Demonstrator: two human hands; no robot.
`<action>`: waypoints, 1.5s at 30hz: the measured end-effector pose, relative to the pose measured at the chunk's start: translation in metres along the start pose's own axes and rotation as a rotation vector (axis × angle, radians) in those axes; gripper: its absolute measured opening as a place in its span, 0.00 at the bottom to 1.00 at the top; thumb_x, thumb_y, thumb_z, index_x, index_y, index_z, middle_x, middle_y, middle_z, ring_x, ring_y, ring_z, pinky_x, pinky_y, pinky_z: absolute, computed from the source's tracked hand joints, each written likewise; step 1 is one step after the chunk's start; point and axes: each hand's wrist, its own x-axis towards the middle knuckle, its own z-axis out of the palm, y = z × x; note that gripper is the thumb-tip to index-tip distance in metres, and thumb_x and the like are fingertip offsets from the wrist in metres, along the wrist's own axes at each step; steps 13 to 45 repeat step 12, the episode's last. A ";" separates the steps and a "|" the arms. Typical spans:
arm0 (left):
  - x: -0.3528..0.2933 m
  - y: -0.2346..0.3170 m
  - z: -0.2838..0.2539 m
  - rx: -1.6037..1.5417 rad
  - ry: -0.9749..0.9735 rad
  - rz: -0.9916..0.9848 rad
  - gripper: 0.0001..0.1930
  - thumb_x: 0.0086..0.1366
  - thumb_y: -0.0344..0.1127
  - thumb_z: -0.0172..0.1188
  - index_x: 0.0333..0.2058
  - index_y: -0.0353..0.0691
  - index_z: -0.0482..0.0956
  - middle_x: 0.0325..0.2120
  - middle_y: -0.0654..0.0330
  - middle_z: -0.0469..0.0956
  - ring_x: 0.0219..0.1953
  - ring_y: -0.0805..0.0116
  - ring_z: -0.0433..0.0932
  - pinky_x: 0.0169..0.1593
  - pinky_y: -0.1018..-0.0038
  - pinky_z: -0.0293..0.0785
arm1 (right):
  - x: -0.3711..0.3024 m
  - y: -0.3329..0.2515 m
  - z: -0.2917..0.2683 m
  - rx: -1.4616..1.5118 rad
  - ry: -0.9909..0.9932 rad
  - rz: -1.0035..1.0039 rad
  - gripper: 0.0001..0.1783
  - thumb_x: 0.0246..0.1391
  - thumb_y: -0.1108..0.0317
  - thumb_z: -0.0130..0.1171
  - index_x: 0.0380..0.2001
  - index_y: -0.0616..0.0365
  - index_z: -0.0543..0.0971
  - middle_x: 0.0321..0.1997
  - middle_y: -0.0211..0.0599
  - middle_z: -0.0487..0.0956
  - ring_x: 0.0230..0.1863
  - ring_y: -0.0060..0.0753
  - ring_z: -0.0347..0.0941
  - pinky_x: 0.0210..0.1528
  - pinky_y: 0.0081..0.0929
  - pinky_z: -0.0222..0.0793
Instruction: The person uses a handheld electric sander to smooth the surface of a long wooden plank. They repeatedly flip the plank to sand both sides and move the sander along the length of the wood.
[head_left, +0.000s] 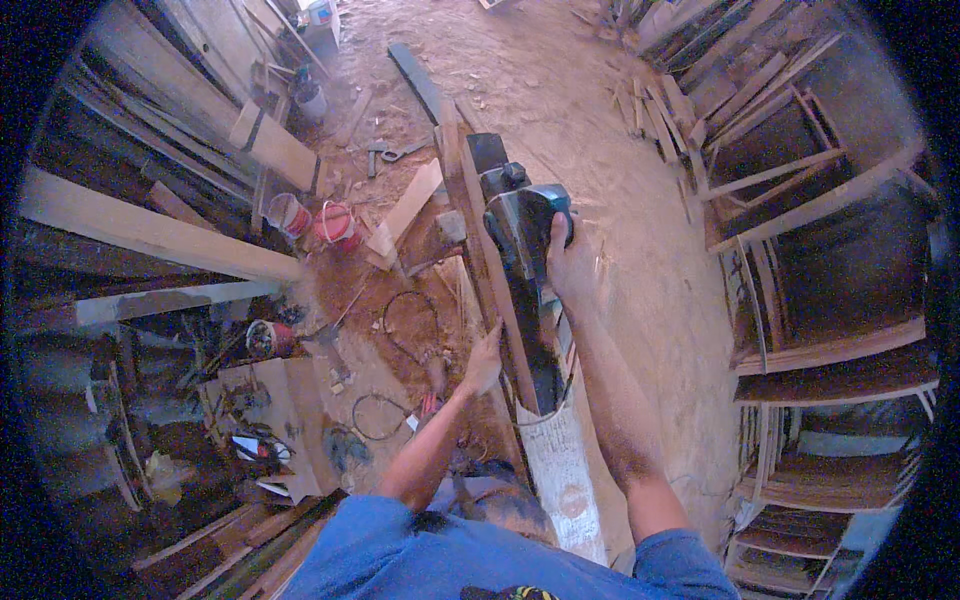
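Observation:
My right hand (572,268) is closed around the rear of a teal and black power tool (520,225) that looks like an electric hand planer. It lies along a long, narrow wooden board (480,235) running away from me. Lower down, my left hand (485,362) grips the left edge of that board, fingers partly hidden. Behind the tool, a long black surface (541,375) stretches toward me, and a worn white plank (565,480) sits nearest my body.
Left of the board lie a red bucket (338,226), a pale offcut (408,215), a hammer (375,158) and a looped cable (380,416). Planks (160,225) lean along the left side. Wooden frames (830,350) are stacked on the right. Shavings cover the sandy floor (650,270).

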 end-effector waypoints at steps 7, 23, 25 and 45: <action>-0.003 0.013 -0.005 -0.060 -0.005 -0.213 0.29 0.78 0.50 0.33 0.67 0.39 0.63 0.63 0.43 0.69 0.68 0.50 0.65 0.70 0.67 0.56 | 0.076 -0.040 0.043 0.115 0.038 -0.101 0.34 0.69 0.40 0.40 0.53 0.62 0.75 0.48 0.64 0.79 0.53 0.66 0.75 0.54 0.49 0.69; -0.002 0.035 -0.013 -0.022 -0.066 -0.269 0.29 0.78 0.51 0.35 0.67 0.40 0.64 0.64 0.44 0.68 0.69 0.49 0.63 0.71 0.67 0.55 | 0.135 -0.047 0.068 0.052 -0.016 -0.014 0.36 0.67 0.36 0.41 0.55 0.60 0.76 0.51 0.63 0.79 0.55 0.66 0.74 0.56 0.49 0.68; -0.002 0.035 -0.013 -0.022 -0.066 -0.269 0.29 0.78 0.51 0.35 0.67 0.40 0.64 0.64 0.44 0.68 0.69 0.49 0.63 0.71 0.67 0.55 | 0.135 -0.047 0.068 0.052 -0.016 -0.014 0.36 0.67 0.36 0.41 0.55 0.60 0.76 0.51 0.63 0.79 0.55 0.66 0.74 0.56 0.49 0.68; -0.002 0.035 -0.013 -0.022 -0.066 -0.269 0.29 0.78 0.51 0.35 0.67 0.40 0.64 0.64 0.44 0.68 0.69 0.49 0.63 0.71 0.67 0.55 | 0.135 -0.047 0.068 0.052 -0.016 -0.014 0.36 0.67 0.36 0.41 0.55 0.60 0.76 0.51 0.63 0.79 0.55 0.66 0.74 0.56 0.49 0.68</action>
